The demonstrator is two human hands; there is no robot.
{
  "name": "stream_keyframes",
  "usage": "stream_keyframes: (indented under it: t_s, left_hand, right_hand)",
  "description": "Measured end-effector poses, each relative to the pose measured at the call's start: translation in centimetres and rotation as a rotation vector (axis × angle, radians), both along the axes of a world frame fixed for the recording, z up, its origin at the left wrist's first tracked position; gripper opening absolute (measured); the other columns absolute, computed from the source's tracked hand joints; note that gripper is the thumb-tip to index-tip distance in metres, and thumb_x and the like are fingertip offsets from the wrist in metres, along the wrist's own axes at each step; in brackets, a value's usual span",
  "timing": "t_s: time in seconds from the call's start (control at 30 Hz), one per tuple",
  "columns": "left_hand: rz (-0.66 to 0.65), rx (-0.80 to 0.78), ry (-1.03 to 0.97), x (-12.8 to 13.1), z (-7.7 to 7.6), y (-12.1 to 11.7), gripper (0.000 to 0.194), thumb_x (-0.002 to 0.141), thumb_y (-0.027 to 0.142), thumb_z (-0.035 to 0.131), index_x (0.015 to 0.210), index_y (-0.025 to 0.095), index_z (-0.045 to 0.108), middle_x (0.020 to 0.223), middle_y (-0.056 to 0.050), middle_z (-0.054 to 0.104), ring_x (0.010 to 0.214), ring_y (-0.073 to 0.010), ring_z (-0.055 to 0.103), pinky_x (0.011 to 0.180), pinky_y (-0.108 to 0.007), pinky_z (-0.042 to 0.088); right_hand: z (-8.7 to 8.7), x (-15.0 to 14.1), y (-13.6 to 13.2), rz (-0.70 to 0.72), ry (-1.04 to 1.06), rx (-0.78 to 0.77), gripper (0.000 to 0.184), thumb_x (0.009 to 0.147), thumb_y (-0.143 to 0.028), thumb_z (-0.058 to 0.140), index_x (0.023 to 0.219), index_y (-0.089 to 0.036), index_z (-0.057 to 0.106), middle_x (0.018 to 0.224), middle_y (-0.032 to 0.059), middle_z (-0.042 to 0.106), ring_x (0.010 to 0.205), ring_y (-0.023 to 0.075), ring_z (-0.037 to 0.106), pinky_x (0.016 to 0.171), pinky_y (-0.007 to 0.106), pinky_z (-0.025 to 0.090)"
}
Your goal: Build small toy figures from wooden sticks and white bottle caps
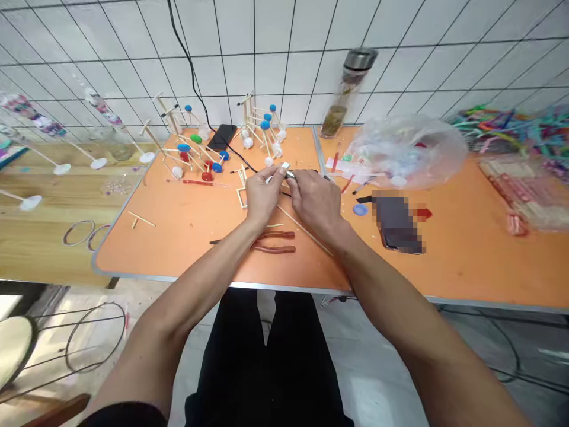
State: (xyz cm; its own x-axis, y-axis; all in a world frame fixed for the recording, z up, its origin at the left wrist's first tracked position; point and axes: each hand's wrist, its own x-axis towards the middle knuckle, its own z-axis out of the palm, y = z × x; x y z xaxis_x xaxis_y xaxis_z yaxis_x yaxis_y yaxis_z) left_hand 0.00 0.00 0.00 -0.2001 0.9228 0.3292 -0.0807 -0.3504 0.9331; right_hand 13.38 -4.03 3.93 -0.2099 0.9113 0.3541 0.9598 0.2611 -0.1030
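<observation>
A person's two bare hands meet above an orange worktop (462, 274), close to its middle. The left hand (264, 194) pinches a small white piece (285, 166) between its fingertips, while the right hand (316, 197), its grip closed, holds a slim dark-and-silver object (290, 175) right beside it; fingers hide too much to tell what either item is. A pale stick (306, 232) lies on a slant below the right hand, and pliers with brown handles (282, 235) rest partly beneath the left forearm. A small stick frame (242, 197) sits just beside the left hand. Farther back stand two stick models, one with red, blue and green parts (184, 147), the other with blue and white (265, 125), a black phone (222, 137) between them. Toward the right are a tilted-looking clear bottle (334, 118) near the tiled wall, a bulging plastic bag (409, 157) and a dark, partly pixelated device (395, 222).
</observation>
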Motion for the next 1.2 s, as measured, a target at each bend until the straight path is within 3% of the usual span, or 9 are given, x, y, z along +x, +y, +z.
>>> stream_keyframes:
  t_s: [0.23, 0.4, 0.5, 0.63, 0.7, 0.83, 0.97, 1.1, 1.2]
  left_hand:
    - [0.004, -0.018, 0.019, 0.0, 0.1, -0.1, 0.029, 0.095, 0.051, 0.086, 0.101, 0.023, 0.091, 0.089, -0.004, 0.085, 0.1, -0.0251, 0.078, 0.085, -0.033, 0.06]
    - [-0.004, -0.012, 0.028, 0.0, 0.4, -0.4, 0.028, 0.095, 0.049, 0.086, 0.099, 0.022, 0.091, 0.094, -0.007, 0.086, 0.106, -0.0266, 0.079, 0.09, -0.036, 0.061]
    - [0.003, -0.005, 0.057, 0.0, 0.5, -0.5, 0.029, 0.096, 0.05, 0.085, 0.099, 0.022, 0.09, 0.092, -0.006, 0.086, 0.106, -0.0268, 0.08, 0.091, -0.036, 0.062]
    - [0.012, -0.001, 0.075, -0.1, 0.5, -0.4, 0.031, 0.098, 0.05, 0.083, 0.103, 0.021, 0.09, 0.085, -0.005, 0.084, 0.098, -0.0246, 0.08, 0.09, -0.035, 0.061]
    - [0.021, 0.007, 0.083, -0.1, 0.5, -0.4, 0.031, 0.098, 0.051, 0.083, 0.102, 0.021, 0.09, 0.087, -0.005, 0.085, 0.099, -0.0246, 0.08, 0.09, -0.035, 0.062]
    - [0.027, 0.013, 0.073, -0.2, 0.4, -0.4, 0.028, 0.097, 0.049, 0.084, 0.1, 0.022, 0.09, 0.097, -0.007, 0.087, 0.108, -0.0261, 0.08, 0.093, -0.036, 0.062]
    - [0.029, -0.003, 0.06, -0.1, 0.5, -0.5, 0.027, 0.097, 0.047, 0.084, 0.099, 0.021, 0.09, 0.095, -0.007, 0.087, 0.107, -0.0263, 0.08, 0.093, -0.036, 0.062]
    - [0.024, 0.023, 0.066, -0.1, 0.5, -0.5, 0.027, 0.097, 0.047, 0.084, 0.098, 0.021, 0.09, 0.096, -0.007, 0.087, 0.105, -0.0254, 0.08, 0.092, -0.035, 0.062]
    - [0.025, 0.037, 0.084, -0.1, 0.4, -0.4, 0.029, 0.096, 0.049, 0.084, 0.098, 0.021, 0.09, 0.088, -0.005, 0.085, 0.096, -0.0243, 0.08, 0.088, -0.035, 0.061]
  right_hand:
    - [0.3, -0.1, -0.6, -0.017, -0.042, 0.022, 0.043, 0.119, -0.033, 0.036, 0.132, -0.014, 0.072, 0.126, 0.0207, 0.078, 0.099, 0.032, 0.073, 0.07, 0.037, 0.03]
    - [0.1, 0.5, 0.2, 0.099, 0.313, 0.012, 0.031, 0.113, -0.03, 0.05, 0.107, -0.015, 0.076, 0.106, 0.0148, 0.08, 0.091, 0.0265, 0.068, 0.072, 0.035, 0.033]
    - [0.6, 1.2, 1.0, 0.191, 0.802, -0.247, 0.032, 0.106, -0.035, 0.059, 0.079, -0.019, 0.065, 0.072, 0.0025, 0.059, 0.064, 0.0155, 0.048, 0.063, 0.032, 0.03]
    - [1.3, 1.8, 1.6, 0.197, 1.258, -0.768, 0.02, 0.097, -0.039, 0.064, 0.092, -0.02, 0.067, 0.067, -0.0068, 0.041, 0.05, 0.0102, 0.021, 0.051, 0.03, 0.018]
    - [1.1, 1.6, 1.5, 0.2, 1.141, -0.624, 0.022, 0.1, -0.039, 0.061, 0.09, -0.02, 0.067, 0.067, -0.0039, 0.047, 0.052, 0.012, 0.03, 0.053, 0.03, 0.024]
    - [0.0, 0.5, 0.5, 0.119, 0.435, -0.046, 0.03, 0.112, -0.032, 0.049, 0.103, -0.017, 0.074, 0.104, 0.0143, 0.078, 0.09, 0.0263, 0.068, 0.074, 0.034, 0.042]
    - [-0.4, 0.2, 0.0, 0.048, 0.19, 0.023, 0.036, 0.115, -0.029, 0.043, 0.121, -0.015, 0.075, 0.122, 0.0198, 0.08, 0.1, 0.0307, 0.072, 0.079, 0.037, 0.042]
    - [0.1, 0.9, 0.8, 0.184, 0.692, -0.134, 0.034, 0.108, -0.036, 0.057, 0.08, -0.02, 0.067, 0.076, 0.0048, 0.066, 0.072, 0.0198, 0.057, 0.068, 0.033, 0.037]
    - [0.9, 1.6, 1.5, 0.211, 1.203, -0.58, 0.024, 0.097, -0.039, 0.068, 0.081, -0.021, 0.064, 0.065, -0.0055, 0.042, 0.053, 0.0108, 0.027, 0.052, 0.029, 0.02]
